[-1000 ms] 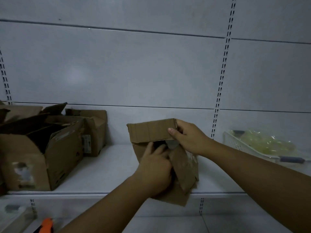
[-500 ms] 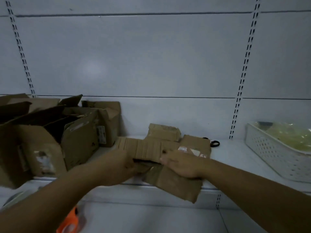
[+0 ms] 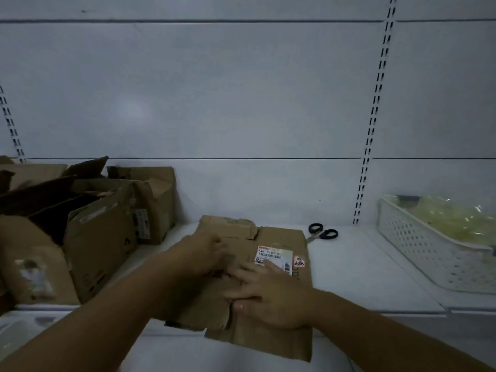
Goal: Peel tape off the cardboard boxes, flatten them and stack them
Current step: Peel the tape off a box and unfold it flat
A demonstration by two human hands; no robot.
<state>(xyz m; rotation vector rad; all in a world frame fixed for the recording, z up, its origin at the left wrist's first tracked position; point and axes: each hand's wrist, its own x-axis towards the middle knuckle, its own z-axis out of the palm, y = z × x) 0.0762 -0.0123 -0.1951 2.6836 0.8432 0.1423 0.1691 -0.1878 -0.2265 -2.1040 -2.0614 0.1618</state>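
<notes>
My two hands lie on the flattened cardboard box [image 3: 279, 237], which sits in the lower middle of the frame on the white shelf [image 3: 362, 272]. Its near edge hangs out past the shelf's front lip towards the bottom of the frame. My right hand [image 3: 271, 294] rests flat on the cardboard, its fingers [image 3: 251, 272] straight and spread, grasping nothing, only pressing down. Their tips reach the lower corner of the printed label [image 3: 273, 257] stuck on the upper face of the box. My left hand [image 3: 204, 257] lies just to the left of it, also on the cardboard. It is blurred, and I cannot tell whether its fingers grasp a flap or merely press. A torn flap of the same box shows above my left hand.

At the left of the frame stands an open cardboard box [image 3: 91, 242] with its flaps up. A second open box [image 3: 155, 200] is right behind it, against the grey back panel [image 3: 241, 103]. A pair of black-handled scissors [image 3: 322, 233] lies on the shelf just beyond the upper right corner of the flattened box, apart from it. At the far right sits a white perforated basket [image 3: 429, 253] holding something yellowish and glossy.
</notes>
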